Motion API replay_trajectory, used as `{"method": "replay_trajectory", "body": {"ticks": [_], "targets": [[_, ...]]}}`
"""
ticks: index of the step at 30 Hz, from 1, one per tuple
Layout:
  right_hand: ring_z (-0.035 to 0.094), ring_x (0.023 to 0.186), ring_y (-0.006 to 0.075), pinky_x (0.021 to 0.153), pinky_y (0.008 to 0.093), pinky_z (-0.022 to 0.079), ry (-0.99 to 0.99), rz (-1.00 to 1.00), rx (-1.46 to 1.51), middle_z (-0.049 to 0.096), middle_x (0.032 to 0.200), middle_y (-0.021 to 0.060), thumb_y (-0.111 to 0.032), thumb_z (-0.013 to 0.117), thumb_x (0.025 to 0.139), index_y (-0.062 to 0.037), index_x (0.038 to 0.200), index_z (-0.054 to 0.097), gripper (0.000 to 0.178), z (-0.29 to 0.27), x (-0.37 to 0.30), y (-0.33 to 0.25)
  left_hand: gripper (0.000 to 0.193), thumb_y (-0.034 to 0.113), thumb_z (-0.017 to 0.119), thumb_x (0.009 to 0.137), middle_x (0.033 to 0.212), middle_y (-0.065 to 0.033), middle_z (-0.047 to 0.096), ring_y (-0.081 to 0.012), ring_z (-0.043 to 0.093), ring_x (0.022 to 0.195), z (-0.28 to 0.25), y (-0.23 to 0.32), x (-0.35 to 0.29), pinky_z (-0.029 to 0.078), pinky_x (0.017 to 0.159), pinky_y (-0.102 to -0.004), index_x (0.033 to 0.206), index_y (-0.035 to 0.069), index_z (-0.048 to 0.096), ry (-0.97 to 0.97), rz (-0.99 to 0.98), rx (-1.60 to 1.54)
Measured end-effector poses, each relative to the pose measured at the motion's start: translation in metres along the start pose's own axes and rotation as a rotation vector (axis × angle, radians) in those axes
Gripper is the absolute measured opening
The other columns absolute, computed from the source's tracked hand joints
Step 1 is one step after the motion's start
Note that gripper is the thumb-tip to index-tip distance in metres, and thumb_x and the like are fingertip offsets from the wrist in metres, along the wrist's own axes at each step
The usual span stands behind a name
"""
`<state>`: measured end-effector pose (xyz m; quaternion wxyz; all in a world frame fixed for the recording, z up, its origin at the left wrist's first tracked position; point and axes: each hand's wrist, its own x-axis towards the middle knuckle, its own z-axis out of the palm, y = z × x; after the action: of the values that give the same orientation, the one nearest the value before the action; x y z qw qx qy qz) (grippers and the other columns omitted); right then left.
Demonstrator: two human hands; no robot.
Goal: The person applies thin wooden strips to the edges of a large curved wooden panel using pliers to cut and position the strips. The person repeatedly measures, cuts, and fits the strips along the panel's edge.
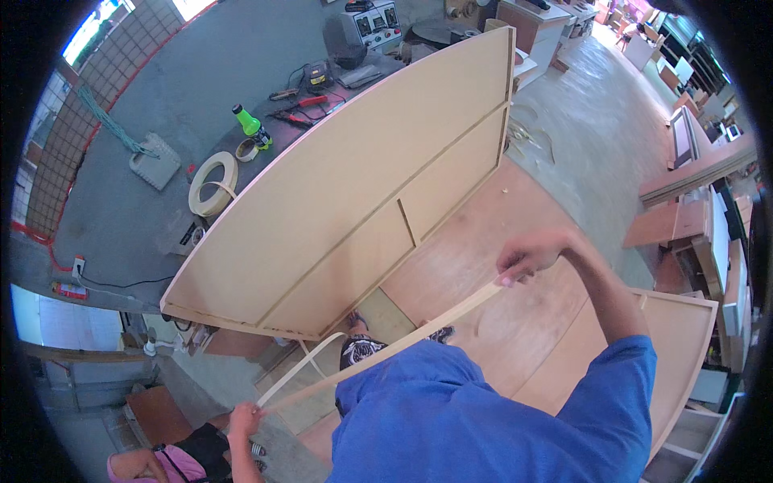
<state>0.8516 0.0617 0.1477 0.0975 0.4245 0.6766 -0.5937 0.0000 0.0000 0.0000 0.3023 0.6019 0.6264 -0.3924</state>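
A long, narrow cream strip of edge banding [386,348] is stretched diagonally between my two hands. My left hand [245,419], at the lower left, is closed on one part, and a loose length of it loops up from there. Farther up on the right, my right hand [531,256] pinches the strip between thumb and fingers. Beyond the strip, a large pale wooden panel [346,177] stands on its edge, tilted, with thin battens across its face. Neither hand touches this panel.
Behind the panel, a grey bench holds a roll of edge banding [213,183], a green bottle [252,127], red-handled pliers [312,101] and a tape measure [320,75]. Another panel [676,338] lies to my right. A person in pink [181,460] is at the lower left.
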Motion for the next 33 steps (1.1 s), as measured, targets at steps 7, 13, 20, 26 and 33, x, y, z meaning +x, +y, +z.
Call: {"method": "replay_trajectory", "body": {"ticks": [7,13,20,26,33], "targets": [[0.070,0.077,0.0359,0.070,0.0483,0.052,0.355,-0.511,-0.292,0.068,0.077,0.0161,-0.036,0.064,0.101,-0.0021,0.092,0.069,0.035,0.052,0.065,-0.087,0.049,0.028,0.071,0.096,0.134,-0.0243,0.065,-0.0399,0.061,0.128,-0.111,0.263,-0.075,0.047,0.109,-0.0428,0.133,-0.002,0.062,0.747,0.782,-0.609],[0.067,0.080,0.0379,0.071,0.0501,0.051,0.306,-0.301,-0.344,0.068,0.080,0.0177,-0.041,0.060,0.104,-0.0041,0.090,0.069,0.041,0.081,0.087,-0.111,0.025,0.024,0.070,0.098,0.075,-0.0109,0.068,-0.0185,0.064,0.068,-0.121,0.383,-0.132,0.052,0.067,-0.0364,0.105,0.000,0.070,0.421,0.935,-0.636],[0.059,0.065,0.0152,0.063,0.0374,0.048,0.007,-0.086,0.076,0.063,0.070,0.0031,-0.042,0.063,0.104,-0.0028,0.091,0.072,0.043,0.012,-0.001,0.037,0.028,0.032,0.070,0.096,0.073,-0.0184,0.069,-0.0315,0.068,0.070,-0.023,0.115,-0.030,0.053,0.070,-0.0436,0.100,0.005,0.076,0.361,0.469,-0.295],[0.056,0.066,0.0116,0.061,0.0342,0.046,-0.010,0.005,-0.007,0.060,0.069,0.0000,-0.048,0.063,0.104,-0.0036,0.088,0.070,0.048,-0.022,-0.015,0.031,0.027,0.021,0.074,0.085,0.110,-0.0220,0.074,-0.0411,0.069,0.110,-0.003,0.035,0.016,0.056,0.089,-0.0499,0.108,0.008,0.078,0.063,-0.124,0.176],[0.059,0.063,0.0279,0.061,0.0448,0.046,0.204,-0.313,-0.220,0.063,0.069,0.0134,-0.039,0.064,0.103,-0.0020,0.087,0.067,0.040,-0.002,0.071,-0.066,0.051,0.024,0.072,0.094,0.139,-0.0218,0.065,-0.0337,0.063,0.129,-0.155,0.370,-0.068,0.047,0.109,-0.0424,0.137,0.000,0.060,0.664,0.967,-0.751]]}}
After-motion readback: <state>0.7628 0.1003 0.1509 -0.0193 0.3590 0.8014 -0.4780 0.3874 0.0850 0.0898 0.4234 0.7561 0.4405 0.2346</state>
